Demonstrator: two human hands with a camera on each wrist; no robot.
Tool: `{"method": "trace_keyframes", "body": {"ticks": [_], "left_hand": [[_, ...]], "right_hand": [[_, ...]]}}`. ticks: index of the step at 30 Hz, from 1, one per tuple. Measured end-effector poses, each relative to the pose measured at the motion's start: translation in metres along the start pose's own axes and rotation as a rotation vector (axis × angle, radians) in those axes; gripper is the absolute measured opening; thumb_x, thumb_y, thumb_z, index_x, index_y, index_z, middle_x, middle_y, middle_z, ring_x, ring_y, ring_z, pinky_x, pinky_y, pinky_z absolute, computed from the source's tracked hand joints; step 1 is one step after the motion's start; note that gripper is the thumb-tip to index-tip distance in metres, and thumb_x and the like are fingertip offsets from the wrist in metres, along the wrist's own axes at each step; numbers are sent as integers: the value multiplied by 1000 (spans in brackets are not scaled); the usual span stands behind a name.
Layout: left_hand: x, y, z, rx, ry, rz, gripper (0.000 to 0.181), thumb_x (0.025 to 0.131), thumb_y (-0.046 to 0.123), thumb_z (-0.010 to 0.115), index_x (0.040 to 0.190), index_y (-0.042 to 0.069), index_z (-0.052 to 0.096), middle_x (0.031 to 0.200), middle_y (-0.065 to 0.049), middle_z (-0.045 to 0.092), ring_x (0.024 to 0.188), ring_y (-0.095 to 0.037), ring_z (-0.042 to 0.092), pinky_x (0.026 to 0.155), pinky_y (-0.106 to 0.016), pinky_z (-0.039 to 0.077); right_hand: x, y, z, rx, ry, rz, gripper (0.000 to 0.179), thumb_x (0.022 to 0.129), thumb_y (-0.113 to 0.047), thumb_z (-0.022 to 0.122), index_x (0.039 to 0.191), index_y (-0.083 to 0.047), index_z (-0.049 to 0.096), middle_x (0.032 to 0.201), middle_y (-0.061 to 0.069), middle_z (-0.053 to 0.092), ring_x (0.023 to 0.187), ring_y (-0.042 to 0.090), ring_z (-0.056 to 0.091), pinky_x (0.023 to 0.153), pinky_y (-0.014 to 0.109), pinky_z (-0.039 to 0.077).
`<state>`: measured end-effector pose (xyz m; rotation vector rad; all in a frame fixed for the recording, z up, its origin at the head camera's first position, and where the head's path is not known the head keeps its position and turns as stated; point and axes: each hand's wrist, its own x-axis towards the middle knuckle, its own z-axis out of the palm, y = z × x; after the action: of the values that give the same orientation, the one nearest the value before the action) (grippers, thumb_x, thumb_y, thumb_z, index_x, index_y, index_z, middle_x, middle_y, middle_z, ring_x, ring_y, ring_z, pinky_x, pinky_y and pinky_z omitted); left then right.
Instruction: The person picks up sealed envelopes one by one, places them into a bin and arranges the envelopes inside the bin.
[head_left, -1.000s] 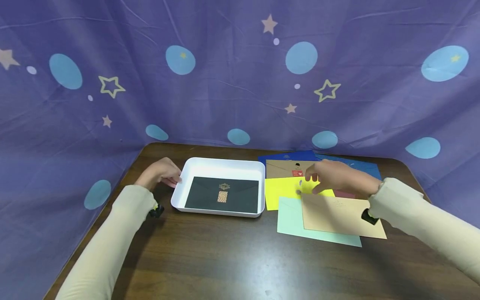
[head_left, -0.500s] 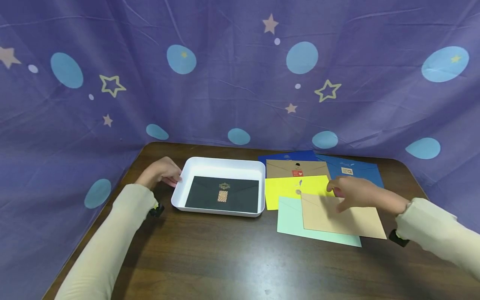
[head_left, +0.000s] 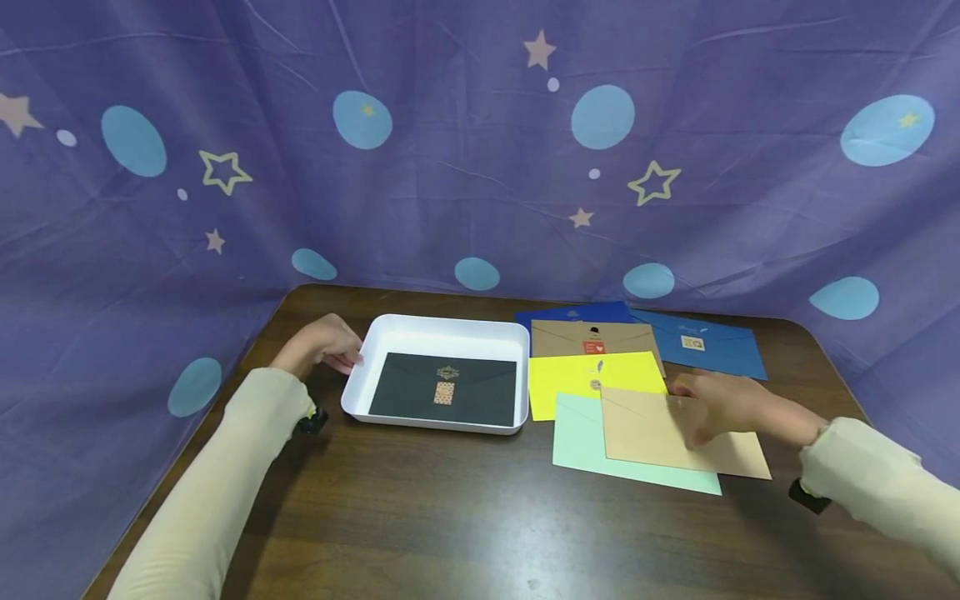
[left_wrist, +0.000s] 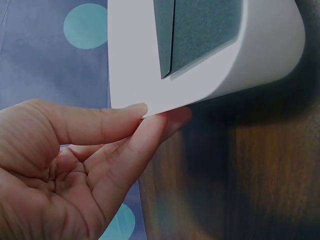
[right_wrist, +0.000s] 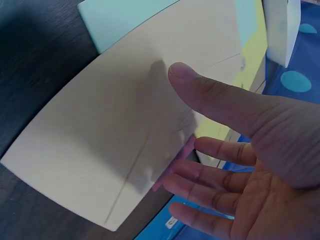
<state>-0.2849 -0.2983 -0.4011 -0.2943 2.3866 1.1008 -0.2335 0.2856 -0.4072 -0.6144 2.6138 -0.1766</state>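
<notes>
My left hand (head_left: 330, 342) pinches the left rim of a white tray (head_left: 450, 333) between thumb and fingers; the left wrist view shows the thumb on top. In the tray lies a black envelope (head_left: 412, 396) with a gold print and a patterned sticker. Over the far edge of a beige envelope (head_left: 645, 433) hovers my right hand (head_left: 723, 408). Its thumb and fingers are spread apart and hold nothing, as the right wrist view shows. The beige envelope overlaps a mint green envelope (head_left: 581, 442). A sliver of a dark pink envelope (right_wrist: 186, 151) shows beneath the beige one.
Behind these lie a yellow envelope (head_left: 555, 387), a brown envelope (head_left: 558, 335), a dark blue envelope (head_left: 618, 312) and a lighter blue envelope (head_left: 723, 337), partly overlapping. All rest on a brown wooden table (head_left: 420, 508). A purple curtain (head_left: 420, 217) hangs behind it.
My right hand has moved from above the yellow envelope rightward and nearer to me, over the beige envelope. The left hand and tray have stayed in place.
</notes>
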Motion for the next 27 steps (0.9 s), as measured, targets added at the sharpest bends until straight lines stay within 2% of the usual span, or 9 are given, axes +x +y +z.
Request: {"method": "trace_keyframes", "body": {"ticks": [6,12,20,27], "left_hand": [[-1,1,0,1,3,0,39,87,-11,63,122,-25,55,74,-7,65,60,-11,66,62,-25,66],[-1,1,0,3,4,-6,38,86,-11,63,121,-25,55,75,-8,65,60,-12,66,62,-26,66],[-1,0,0,12,11,-17,38,87,-11,63,122,-24,56,76,-8,64,60,-12,66,62,-25,66],[-1,0,-1,5,9,-13,38,87,-11,63,122,-24,55,73,-7,64,60,-12,66,61,-25,66]], "right_hand": [[0,6,5,-3,-29,51,87,64,-39,96,131,-1,56,123,16,64,92,23,62,63,37,56],[2,9,8,-45,-16,91,90,61,-40,97,132,-1,56,120,17,62,91,25,60,61,39,56],[6,11,13,-72,3,87,94,59,-40,98,133,0,56,123,20,60,95,30,61,61,41,57],[10,13,12,-49,-4,81,86,59,-37,98,126,-5,56,118,16,60,87,26,57,58,36,53]]}}
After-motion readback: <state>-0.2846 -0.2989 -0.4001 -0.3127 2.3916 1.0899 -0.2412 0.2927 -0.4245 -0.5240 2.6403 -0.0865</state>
